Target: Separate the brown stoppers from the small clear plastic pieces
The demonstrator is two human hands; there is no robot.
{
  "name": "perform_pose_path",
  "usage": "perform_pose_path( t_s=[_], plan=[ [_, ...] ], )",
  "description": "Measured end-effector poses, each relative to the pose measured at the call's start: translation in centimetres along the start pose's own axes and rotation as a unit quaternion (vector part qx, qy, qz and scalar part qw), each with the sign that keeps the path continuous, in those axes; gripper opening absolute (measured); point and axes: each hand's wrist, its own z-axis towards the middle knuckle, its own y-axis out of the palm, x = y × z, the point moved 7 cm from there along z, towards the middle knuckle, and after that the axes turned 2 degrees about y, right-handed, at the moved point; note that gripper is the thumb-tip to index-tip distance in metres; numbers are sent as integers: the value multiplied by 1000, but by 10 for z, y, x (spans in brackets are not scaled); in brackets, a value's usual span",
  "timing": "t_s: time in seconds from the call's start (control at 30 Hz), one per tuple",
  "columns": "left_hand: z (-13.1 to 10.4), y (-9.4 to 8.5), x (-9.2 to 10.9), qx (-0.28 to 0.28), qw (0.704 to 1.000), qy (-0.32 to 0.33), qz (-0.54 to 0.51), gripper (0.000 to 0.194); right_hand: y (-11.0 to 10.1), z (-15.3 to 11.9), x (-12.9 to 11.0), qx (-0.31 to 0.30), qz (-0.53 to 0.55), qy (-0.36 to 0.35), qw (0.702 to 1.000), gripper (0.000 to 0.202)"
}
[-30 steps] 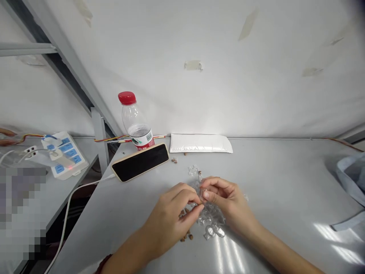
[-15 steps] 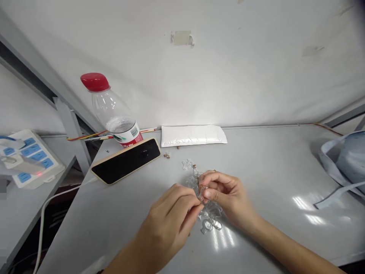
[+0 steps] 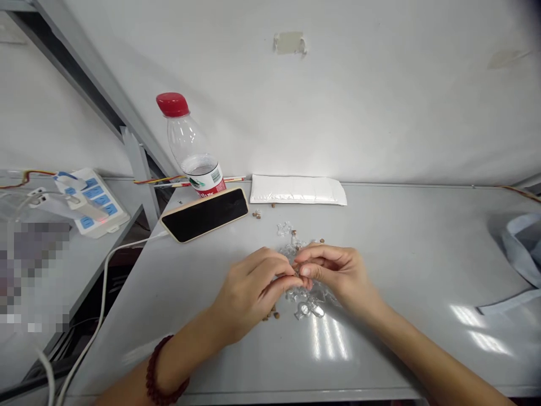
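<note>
Over a pile of small clear bottles (image 3: 305, 309), my two hands meet with their fingertips together. My right hand (image 3: 338, 270) pinches a small clear bottle, mostly covered by the fingers. From the other side my left hand (image 3: 253, 287) closes thumb and forefinger at the same spot; what lies between them is too small and hidden to name. Brown corks (image 3: 276, 315) lie on the table just below my left hand. Another cork (image 3: 322, 241) shows beyond my right fingers, and one clear bottle (image 3: 295, 237) with a brown top stands out behind the pile.
A phone (image 3: 207, 215) leans against a red-capped plastic bottle (image 3: 192, 141) at the back left. Along the wall lies a white padded packet (image 3: 298, 190). At the left is a power strip (image 3: 101, 203) with cables; grey-blue fabric (image 3: 524, 254) rests at the right edge.
The view has shifted, so the scene sits further right and slightly higher. My fingertips stay joined over the pile, and the clear bottle in them is now more hidden.
</note>
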Motion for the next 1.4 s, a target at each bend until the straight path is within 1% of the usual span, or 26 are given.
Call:
perform_pose_path(
  t_s=[0.03,0.07,0.13,0.17,0.23,0.3,0.33,0.37,0.4,0.57,0.63,0.7,0.73,0.77,0.83,0.9,1.0,1.1,1.2,1.3,1.4],
  plan=[
    [2,0,-3,-11,1000,-26,-10,9,2,-1,1,-6,-5,5,1000,6],
    [3,0,-7,-26,997,-66,-25,10,4,-2,2,-13,-11,8,1000,6],
    [3,3,-19,-63,979,-175,-79,15,9,-4,2,-24,-32,-2,999,8],
    [1,5,-25,-78,962,-229,-126,15,10,-5,-1,-23,-46,-17,999,9],
    [-3,11,-31,-90,918,-303,-240,16,14,-5,-8,-15,-80,-53,995,13],
    [-5,15,-34,-86,881,-330,-327,17,17,-5,-14,-13,-113,-83,990,16],
    [-5,16,-34,-80,872,-332,-350,18,20,-5,-17,-19,-123,-92,988,18],
    [-5,15,-34,-77,870,-330,-358,19,22,-5,-18,-28,-127,-97,987,19],
    [-5,14,-34,-73,874,-326,-353,20,24,-5,-19,-35,-125,-99,987,19],
    [-3,4,-33,-66,921,-309,-227,22,25,-6,-17,-51,-97,-95,989,19],
    [-2,4,-36,-91,930,-317,-162,21,23,-6,-16,-57,-111,-99,987,15],
    [-2,6,-41,-138,932,-319,-102,18,18,-3,-18,-51,-164,-125,977,12],
    [-2,8,-42,-166,935,-305,-79,16,15,-2,-20,-41,-206,-150,966,12],
    [-1,9,-42,-192,940,-276,-58,14,11,0,-22,-24,-259,-179,949,12],
    [0,10,-38,-243,950,-197,0,10,7,3,-23,0,-359,-233,904,14],
    [-3,12,-35,-293,943,-143,64,8,7,7,-15,-14,-429,-250,868,20],
    [-13,16,-35,-351,920,-127,118,10,11,9,0,-59,-492,-256,830,28],
    [-18,20,-36,-363,912,-128,144,14,19,4,9,-87,-534,-288,790,30],
    [-19,24,-38,-355,913,-128,154,16,26,0,9,-89,-560,-323,758,25],
    [-18,26,-41,-349,915,-129,159,14,29,1,9,-85,-578,-324,744,21],
    [-18,27,-43,-342,916,-139,156,12,28,3,10,-89,-582,-311,746,21]
  ],
)
